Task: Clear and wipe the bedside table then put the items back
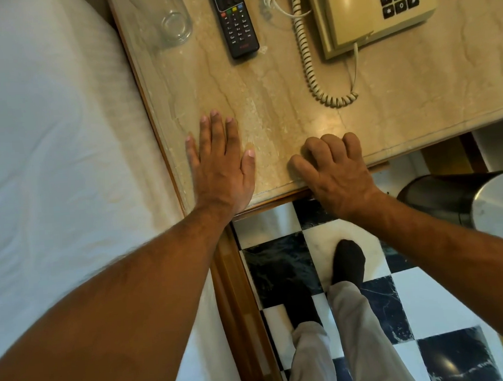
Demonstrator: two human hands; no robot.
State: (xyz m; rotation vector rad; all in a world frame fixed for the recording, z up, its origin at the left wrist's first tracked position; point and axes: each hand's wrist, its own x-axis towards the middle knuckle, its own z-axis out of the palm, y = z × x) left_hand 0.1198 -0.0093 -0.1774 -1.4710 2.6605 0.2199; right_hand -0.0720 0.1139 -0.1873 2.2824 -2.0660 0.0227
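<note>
**Both hands resting on the near edge of the tabletop**

The person is standing at the marble tabletop (pixel 282 93) with both bare hands on its near edge. The left hand (pixel 222 168) is lying flat, palm down, its grip spread wide and holding nothing. At 3 o'clock from it, a little apart, the right hand (pixel 335 169) is resting with its fingers curled under, knuckles up; whether that grip is pinching anything I cannot tell.

The items are still sitting on the tabletop. A clear glass (pixel 170 20) is standing at 12 o'clock from the left hand, near the bed-side edge. Just beside it at 3 o'clock a black remote (pixel 234 19) is lying flat. A beige telephone (pixel 374 9) is sitting at 12 o'clock from the right hand, its coiled cord (pixel 310 67) looping down toward that hand without touching it.

A white bed (pixel 47 145) is lying at 9 o'clock, a checkered floor (pixel 279 265) at 6 o'clock.
</note>
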